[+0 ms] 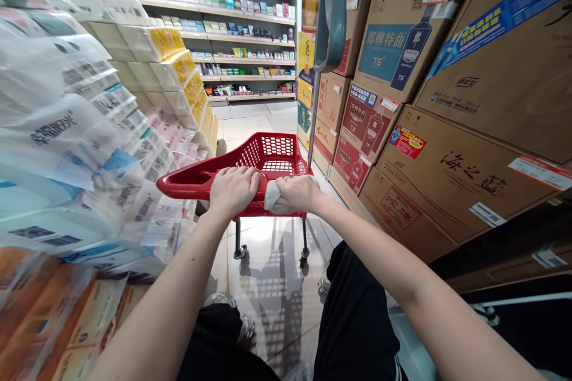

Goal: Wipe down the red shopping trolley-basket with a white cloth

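Observation:
A red plastic shopping cart [263, 146] with a holed basket stands in front of me on small wheels. My left hand [235, 189] is closed over its red handle bar [192, 186]. On the same bar, to the right, my right hand [298, 191] grips a pale grey cloth [273, 196] that lies around the handle; its fingertips are partly hidden. A metal pole with a grey loop-shaped grip [330, 21] rises at the cart's right side, just beyond my right hand. The basket's visible floor shows only red lattice.
Plastic-wrapped paper packs [89, 149] are stacked close on the left, with yellow-and-white packs [172, 71] beyond. Large cardboard cartons [465, 161] line the right side. Shelves of small boxes and bottles [250, 36] stand ahead, across a tiled floor [268, 292].

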`<state>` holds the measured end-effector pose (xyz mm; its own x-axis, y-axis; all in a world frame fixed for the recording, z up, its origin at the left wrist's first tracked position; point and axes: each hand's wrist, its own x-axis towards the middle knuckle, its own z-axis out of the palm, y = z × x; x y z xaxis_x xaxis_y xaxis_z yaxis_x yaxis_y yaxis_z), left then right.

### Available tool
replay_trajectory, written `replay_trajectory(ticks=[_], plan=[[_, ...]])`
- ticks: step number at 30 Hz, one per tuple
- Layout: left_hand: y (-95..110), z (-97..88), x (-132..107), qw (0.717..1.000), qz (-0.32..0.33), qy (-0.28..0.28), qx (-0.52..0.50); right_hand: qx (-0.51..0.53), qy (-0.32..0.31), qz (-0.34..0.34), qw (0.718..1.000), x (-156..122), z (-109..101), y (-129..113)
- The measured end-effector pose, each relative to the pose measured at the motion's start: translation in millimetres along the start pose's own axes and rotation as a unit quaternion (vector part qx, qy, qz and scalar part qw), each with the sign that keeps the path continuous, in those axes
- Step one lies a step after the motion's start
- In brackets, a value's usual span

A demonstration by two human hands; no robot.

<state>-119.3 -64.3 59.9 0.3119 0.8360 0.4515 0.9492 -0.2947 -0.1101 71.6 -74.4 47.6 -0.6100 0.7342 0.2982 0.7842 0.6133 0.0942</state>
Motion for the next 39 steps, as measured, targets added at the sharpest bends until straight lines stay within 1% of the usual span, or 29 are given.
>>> replay_trajectory(ticks=[6,8,9,11,13,15,17,19,22,24,27,29,31,33,35,39], plan=[[3,-0.6,0,1.000,-0.005,0.004,-0.023,0.105,-0.080,-0.030,0.991,17,-14,28],[4,-0.8,0,1.000,-0.013,0.004,-0.023,0.120,-0.085,-0.030,0.989,17,-14,30],[5,-1.0,0,1.000,-0.018,0.003,-0.021,0.116,-0.076,-0.024,0.990,15,-12,30],[7,-1.3,-1,1.000,-0.026,0.003,-0.015,0.095,-0.029,-0.016,0.995,6,-5,26],[8,-1.5,-1,0.999,-0.032,0.006,-0.016,0.070,0.050,-0.024,0.996,-7,7,22],[8,-1.5,-2,0.999,-0.033,0.012,-0.021,0.055,0.133,-0.041,0.989,-21,20,19],[7,-1.1,-2,0.999,-0.025,0.017,-0.027,0.044,0.191,-0.055,0.979,-34,32,19],[7,-0.5,-2,0.999,-0.017,0.021,-0.032,0.037,0.224,-0.068,0.971,-43,40,23],[8,0.7,-1,0.999,-0.020,0.021,-0.042,0.041,0.248,-0.071,0.965,-48,46,33],[11,1.5,-1,0.999,-0.026,0.019,-0.044,0.055,0.248,-0.051,0.966,-45,46,39],[17,2.0,0,0.999,-0.032,0.015,-0.036,0.075,0.225,0.001,0.971,-35,41,49],[20,2.1,1,0.999,-0.035,0.015,-0.031,0.077,0.189,0.037,0.978,-28,33,53],[22,2.0,1,0.999,-0.035,0.017,-0.025,0.069,0.136,0.060,0.986,-21,22,53],[22,1.7,1,0.999,-0.035,0.021,-0.013,0.055,0.087,0.070,0.992,-18,11,46],[22,1.4,1,0.999,-0.035,0.022,-0.002,0.032,0.069,0.088,0.993,-19,3,33],[20,0.5,1,0.999,-0.030,0.022,0.006,-0.014,0.095,0.129,0.987,-24,-1,0]])
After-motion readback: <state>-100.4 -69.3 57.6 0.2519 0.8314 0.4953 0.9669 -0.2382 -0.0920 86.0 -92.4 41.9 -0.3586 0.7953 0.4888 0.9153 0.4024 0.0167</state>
